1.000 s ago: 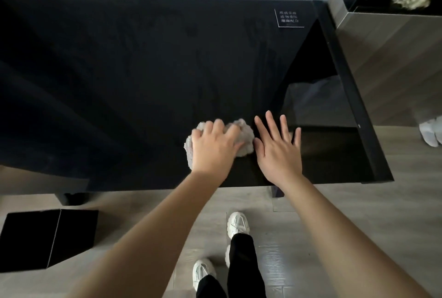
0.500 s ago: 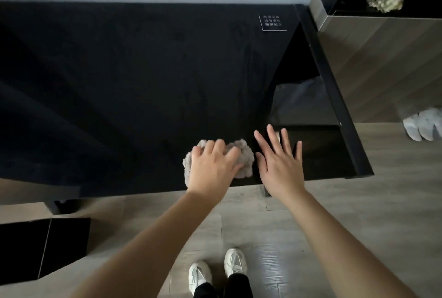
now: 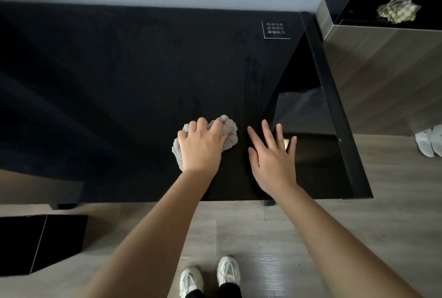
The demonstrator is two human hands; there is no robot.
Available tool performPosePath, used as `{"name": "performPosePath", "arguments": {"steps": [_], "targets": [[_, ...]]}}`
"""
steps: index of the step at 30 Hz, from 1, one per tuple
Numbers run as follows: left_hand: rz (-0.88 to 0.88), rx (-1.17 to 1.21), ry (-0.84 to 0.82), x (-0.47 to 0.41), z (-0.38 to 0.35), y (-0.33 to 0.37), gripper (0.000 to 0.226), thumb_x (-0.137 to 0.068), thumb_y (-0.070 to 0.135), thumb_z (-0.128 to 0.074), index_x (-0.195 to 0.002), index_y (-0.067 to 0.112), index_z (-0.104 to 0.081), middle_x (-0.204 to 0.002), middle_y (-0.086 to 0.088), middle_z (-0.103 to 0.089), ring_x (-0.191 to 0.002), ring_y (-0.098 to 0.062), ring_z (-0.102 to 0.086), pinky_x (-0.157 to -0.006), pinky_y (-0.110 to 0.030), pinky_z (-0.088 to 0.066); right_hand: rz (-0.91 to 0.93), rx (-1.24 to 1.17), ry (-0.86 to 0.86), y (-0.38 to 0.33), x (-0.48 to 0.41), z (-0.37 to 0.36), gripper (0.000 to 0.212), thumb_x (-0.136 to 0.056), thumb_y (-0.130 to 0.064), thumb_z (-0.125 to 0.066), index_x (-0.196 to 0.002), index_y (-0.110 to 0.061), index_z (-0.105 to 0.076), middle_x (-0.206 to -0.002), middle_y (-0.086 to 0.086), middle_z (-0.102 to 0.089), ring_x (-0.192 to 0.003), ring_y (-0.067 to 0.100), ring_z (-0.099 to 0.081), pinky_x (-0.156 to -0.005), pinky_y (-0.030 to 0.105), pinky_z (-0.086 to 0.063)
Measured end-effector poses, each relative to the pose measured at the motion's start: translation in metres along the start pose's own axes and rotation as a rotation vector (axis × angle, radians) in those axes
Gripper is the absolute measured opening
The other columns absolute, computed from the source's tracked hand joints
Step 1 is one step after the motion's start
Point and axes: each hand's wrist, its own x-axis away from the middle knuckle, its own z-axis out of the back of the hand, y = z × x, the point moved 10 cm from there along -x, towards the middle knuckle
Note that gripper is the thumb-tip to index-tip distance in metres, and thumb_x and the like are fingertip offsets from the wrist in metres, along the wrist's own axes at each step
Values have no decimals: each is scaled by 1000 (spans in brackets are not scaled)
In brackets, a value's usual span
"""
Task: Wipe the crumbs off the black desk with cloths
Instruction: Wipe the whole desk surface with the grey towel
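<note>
Left hand (image 3: 202,148): fingers curled over crumpled grey cloth (image 3: 230,131), which bulges beyond the fingertips.
Right hand (image 3: 272,156): fingers straight, spread, flat on glossy black table (image 3: 119,70), just beside cloth.

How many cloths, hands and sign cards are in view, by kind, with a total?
Cloths: 2 (grey cloth under the left hand, crumpled pale cloth on the side cabinet)
Hands: 2 (left hand, right hand)
Sign cards: 1 (sign card on the black desk)
Total: 5
</note>
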Motion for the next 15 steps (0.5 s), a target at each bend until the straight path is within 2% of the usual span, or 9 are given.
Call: {"name": "performPosePath", "arguments": {"steps": [4,6,9,12,15], "targets": [[-105,-1,39,68,20,2,22,-87,40,-61,-97,20,-60,-83,-5,-54,-75,-27,-51,-63,-40,-39,22,22,-16,-17,-6,-2,53,-99,-41,-31,-151,-33,-26,-162,5,-15,-148,38,-5,-114,66,-5],[-122,0,31,83,22,-16,22,-88,41,-53,-93,20,-59,-84,-4,-54,-75,-27,-50,-63,-40,-38,43,14,-46,-25,-5,-6,53,-100,-41,-30,-152,-34,-24,-163,4,-13,-149,37,-2,-114,65,-4],[-72,-42,18,73,20,-46,28,-88,42,-46,-96,20,-62,-87,-5,-55,-79,-30,-52,-65,-41,-39,108,18,-62,-42,0,-7,53,-99,-43,-32,-151,-34,-25,-162,4,-16,-148,38,-5,-114,65,-6],[-31,-35,5,52,16,-67,24,-86,38,-60,-101,19,-63,-91,-7,-55,-82,-32,-53,-66,-43,-41,155,10,-81,-60,-1,-9,53,-98,-44,-31,-150,-35,-27,-161,5,-18,-148,39,-7,-113,66,-8],[21,-36,6,22,13,-85,24,-85,38,-60,-101,20,-63,-90,-7,-55,-82,-32,-53,-66,-41,-38,170,17,-93,-73,-14,-13,53,-99,-45,-29,-151,-36,-24,-162,4,-15,-148,37,-5,-113,66,-7]]}}
